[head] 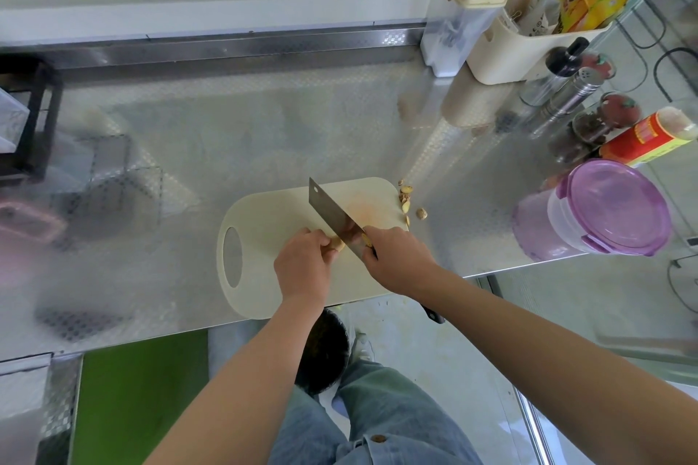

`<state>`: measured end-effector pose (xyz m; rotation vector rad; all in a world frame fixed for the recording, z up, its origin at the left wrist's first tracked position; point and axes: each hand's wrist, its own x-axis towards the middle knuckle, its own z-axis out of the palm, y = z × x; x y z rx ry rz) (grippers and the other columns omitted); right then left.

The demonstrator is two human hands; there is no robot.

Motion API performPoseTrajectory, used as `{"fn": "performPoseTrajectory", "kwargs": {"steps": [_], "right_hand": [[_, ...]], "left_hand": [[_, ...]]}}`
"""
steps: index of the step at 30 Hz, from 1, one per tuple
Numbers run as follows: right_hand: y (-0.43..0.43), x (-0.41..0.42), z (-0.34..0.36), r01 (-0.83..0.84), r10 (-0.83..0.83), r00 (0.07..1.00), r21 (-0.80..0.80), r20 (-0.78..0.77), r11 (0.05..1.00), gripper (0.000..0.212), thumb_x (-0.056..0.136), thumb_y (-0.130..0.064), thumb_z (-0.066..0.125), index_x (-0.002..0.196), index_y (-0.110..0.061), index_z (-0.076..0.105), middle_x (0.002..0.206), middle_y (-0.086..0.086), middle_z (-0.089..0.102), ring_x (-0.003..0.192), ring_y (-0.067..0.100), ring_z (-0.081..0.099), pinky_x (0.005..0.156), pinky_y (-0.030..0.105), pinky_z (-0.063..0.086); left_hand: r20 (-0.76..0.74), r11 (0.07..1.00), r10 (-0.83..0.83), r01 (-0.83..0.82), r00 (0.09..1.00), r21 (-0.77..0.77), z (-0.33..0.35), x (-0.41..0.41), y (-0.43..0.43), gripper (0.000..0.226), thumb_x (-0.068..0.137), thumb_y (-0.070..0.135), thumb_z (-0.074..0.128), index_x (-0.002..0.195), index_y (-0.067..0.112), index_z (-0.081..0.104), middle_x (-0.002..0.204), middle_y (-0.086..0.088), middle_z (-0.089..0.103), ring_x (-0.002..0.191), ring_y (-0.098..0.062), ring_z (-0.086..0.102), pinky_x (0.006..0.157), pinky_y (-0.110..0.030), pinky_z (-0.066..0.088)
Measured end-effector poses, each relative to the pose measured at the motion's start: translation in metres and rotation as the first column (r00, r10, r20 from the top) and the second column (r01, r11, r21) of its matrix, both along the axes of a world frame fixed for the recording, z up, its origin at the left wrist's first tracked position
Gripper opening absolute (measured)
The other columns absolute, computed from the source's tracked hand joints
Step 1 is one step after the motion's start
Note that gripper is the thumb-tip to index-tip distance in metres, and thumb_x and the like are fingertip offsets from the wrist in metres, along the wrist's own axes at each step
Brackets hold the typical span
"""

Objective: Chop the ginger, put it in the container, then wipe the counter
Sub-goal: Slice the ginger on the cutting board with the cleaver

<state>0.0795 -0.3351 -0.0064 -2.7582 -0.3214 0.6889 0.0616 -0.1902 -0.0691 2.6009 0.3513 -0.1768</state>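
Squarely across knobbly ginger (pixel 337 245), flat steel cleaver (pixel 332 217) on rounded board (pixel 264 223).

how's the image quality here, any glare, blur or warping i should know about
Head view: wide-angle warping bows the counter edges and window ledge; the steel counter glares and mirrors hazy reflections, strongest at left; the jars at right look soft; the centre is sharp, with left hand, cleaver and cutting board clear.

head cam, single view | worn high, wide-angle | faces forward and steeply down | close over table (pixel 234 132) near edge | floor (pixel 434 351) below in frame
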Motion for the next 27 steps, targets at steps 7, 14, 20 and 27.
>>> {"fn": "performPoseTrajectory", "kwargs": {"steps": [7, 14, 20, 27], "right_hand": [[0.005, 0.007, 0.006, -0.053, 0.049, 0.997, -0.065, -0.066, 0.996, 0.009, 0.094, -0.017, 0.037, 0.086, -0.015, 0.04, 0.074, 0.002, 0.042, 0.072, 0.026, 0.046, 0.061, 0.029, 0.033], [0.01, 0.015, -0.006, -0.059, 0.055, 0.995, -0.043, -0.086, 0.997, 0.006, 0.092, -0.016, 0.038, 0.087, -0.016, 0.039, 0.069, 0.001, 0.039, 0.072, 0.026, 0.048, 0.06, 0.03, 0.035], [0.018, 0.022, -0.019, -0.058, 0.058, 0.998, -0.01, -0.035, 0.998, 0.011, 0.094, -0.017, 0.037, 0.084, -0.014, 0.039, 0.065, -0.001, 0.034, 0.066, 0.026, 0.043, 0.048, 0.027, 0.023], [0.019, 0.022, -0.034, -0.022, 0.022, 0.999, -0.001, -0.032, 1.0, 0.013, 0.097, -0.022, 0.036, 0.088, -0.014, 0.04, 0.074, 0.003, 0.044, 0.069, 0.026, 0.046, 0.06, 0.032, 0.032]], "left_hand": [[-0.033, 0.988, -0.113, 0.116, 0.993, 0.099, 0.003, 0.005, -0.001, 0.016, 0.089, 0.029, 0.063, 0.1, 0.019, 0.067, 0.1, 0.001, 0.062, 0.093, -0.02, 0.058, 0.063, -0.027, 0.032], [0.013, 0.987, -0.14, 0.138, 0.99, 0.088, 0.004, 0.003, -0.001, 0.009, 0.09, 0.022, 0.061, 0.09, 0.014, 0.065, 0.093, -0.002, 0.063, 0.089, -0.023, 0.057, 0.062, -0.028, 0.03], [0.037, 0.99, -0.137, 0.136, 0.99, 0.026, 0.001, 0.005, 0.001, 0.009, 0.088, 0.019, 0.064, 0.087, 0.01, 0.068, 0.089, -0.006, 0.065, 0.084, -0.027, 0.058, 0.064, -0.034, 0.038], [0.046, 0.992, -0.128, 0.127, 0.991, 0.014, 0.001, 0.007, 0.002, 0.012, 0.088, 0.021, 0.065, 0.086, 0.01, 0.068, 0.088, -0.006, 0.066, 0.079, -0.027, 0.059, 0.06, -0.03, 0.031]]}}
